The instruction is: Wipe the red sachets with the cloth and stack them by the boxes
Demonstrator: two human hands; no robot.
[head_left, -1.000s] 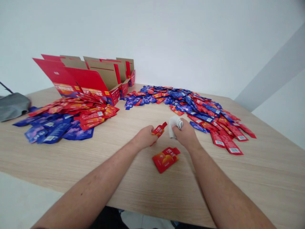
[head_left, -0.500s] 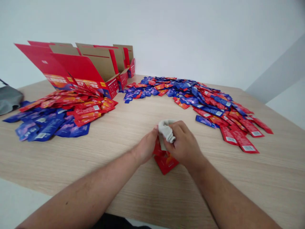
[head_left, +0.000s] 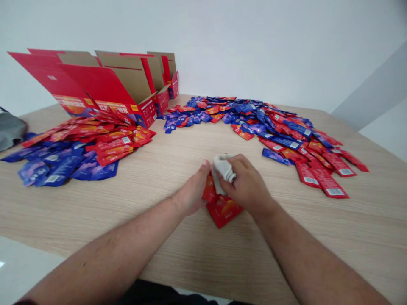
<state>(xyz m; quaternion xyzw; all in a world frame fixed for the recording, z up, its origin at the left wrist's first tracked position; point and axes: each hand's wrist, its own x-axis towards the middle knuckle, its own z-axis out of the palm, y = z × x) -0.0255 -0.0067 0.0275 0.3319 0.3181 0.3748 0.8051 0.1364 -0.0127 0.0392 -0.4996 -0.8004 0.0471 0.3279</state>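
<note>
Bunched in my right hand (head_left: 248, 184) is a whitish cloth (head_left: 223, 168), its lower end against a red sachet (head_left: 209, 190). My left hand (head_left: 194, 188) closes on that sachet's left side, thumb upward; its other fingers are partly hidden. Below both hands another red sachet (head_left: 224, 212) with an orange print lies flat on the table (head_left: 190, 262). How many sachets are under the cloth I cannot tell.
Red cartons (head_left: 104, 84) with raised flaps stand at the back left. Before them lies a heap of red and blue sachets (head_left: 92, 144). A larger mixed heap (head_left: 276, 127) curves from the back to the right. Something grey (head_left: 11, 129) rests at the left edge.
The view has shifted slightly. The cloth in my right hand has moved a little over the red sachet, and more of the sachet's front now shows beside my left hand.
</note>
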